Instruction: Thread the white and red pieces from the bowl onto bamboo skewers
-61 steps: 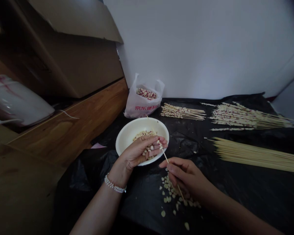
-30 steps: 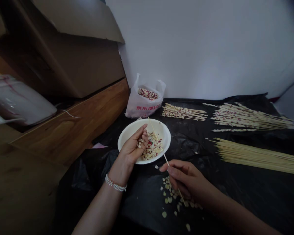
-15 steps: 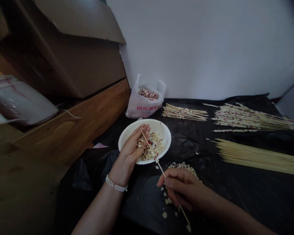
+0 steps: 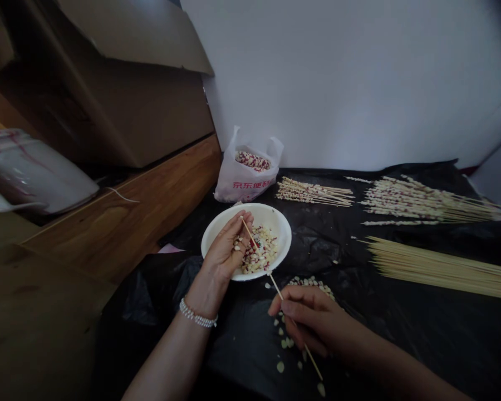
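Note:
My left hand point(image 4: 227, 245) is cupped, palm up, over the near left part of a white bowl point(image 4: 280, 214). Pale corn kernels point(image 4: 236, 243) lie in its curled fingers. A thin bamboo skewer point(image 4: 276, 286) slants up from my right hand, its tip at my left fingertips. My right hand point(image 4: 311, 317) pinches the skewer between thumb and fingers, below and right of the bowl. A few kernels appear to be threaded along the skewer near the bowl's rim. Loose white and dark red kernels point(image 4: 264, 252) cover the bowl's bottom.
Kernels point(image 4: 311, 282) lie piled on black plastic sheeting point(image 4: 242, 345), partly behind my right hand. A white bag point(image 4: 242, 186) holds speckled corn cobs. To the right are threaded skewers point(image 4: 409, 197), a smaller bunch point(image 4: 313, 192) and bare skewers point(image 4: 442, 267). A cardboard box point(image 4: 142, 111) stands left.
Both hands stay nearly in place. The skewer and right hand have shifted very slightly, and the skewer's tip remains at my left fingertips.

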A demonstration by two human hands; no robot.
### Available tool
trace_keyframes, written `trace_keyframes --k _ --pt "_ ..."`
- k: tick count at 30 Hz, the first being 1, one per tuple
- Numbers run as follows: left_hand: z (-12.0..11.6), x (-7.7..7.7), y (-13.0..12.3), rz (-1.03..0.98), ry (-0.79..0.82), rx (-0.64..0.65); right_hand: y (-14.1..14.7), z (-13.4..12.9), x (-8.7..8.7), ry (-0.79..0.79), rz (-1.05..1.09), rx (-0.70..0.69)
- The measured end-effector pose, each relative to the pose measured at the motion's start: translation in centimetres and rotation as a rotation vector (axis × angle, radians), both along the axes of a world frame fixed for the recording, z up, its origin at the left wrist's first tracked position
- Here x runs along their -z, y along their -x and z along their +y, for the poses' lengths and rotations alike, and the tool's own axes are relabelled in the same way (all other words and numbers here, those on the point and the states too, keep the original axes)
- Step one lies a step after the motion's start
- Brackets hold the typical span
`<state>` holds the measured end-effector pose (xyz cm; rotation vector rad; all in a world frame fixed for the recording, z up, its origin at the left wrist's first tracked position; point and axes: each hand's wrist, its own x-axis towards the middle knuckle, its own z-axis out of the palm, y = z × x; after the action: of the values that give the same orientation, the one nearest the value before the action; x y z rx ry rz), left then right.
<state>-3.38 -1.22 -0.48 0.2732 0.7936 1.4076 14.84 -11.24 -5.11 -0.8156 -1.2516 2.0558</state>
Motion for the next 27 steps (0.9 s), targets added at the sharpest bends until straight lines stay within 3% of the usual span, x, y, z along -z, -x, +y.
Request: trace_keyframes --k 17,27 --pt "0.06 0.11 0.08 -0.028 0.019 -0.008 0.06 -0.06 0.08 0.012 0.041 0.011" --pt "0.11 0.13 -0.05 0.139 -0.008 -0.086 0.33 -0.49 0.11 0.05 0.092 0.027"
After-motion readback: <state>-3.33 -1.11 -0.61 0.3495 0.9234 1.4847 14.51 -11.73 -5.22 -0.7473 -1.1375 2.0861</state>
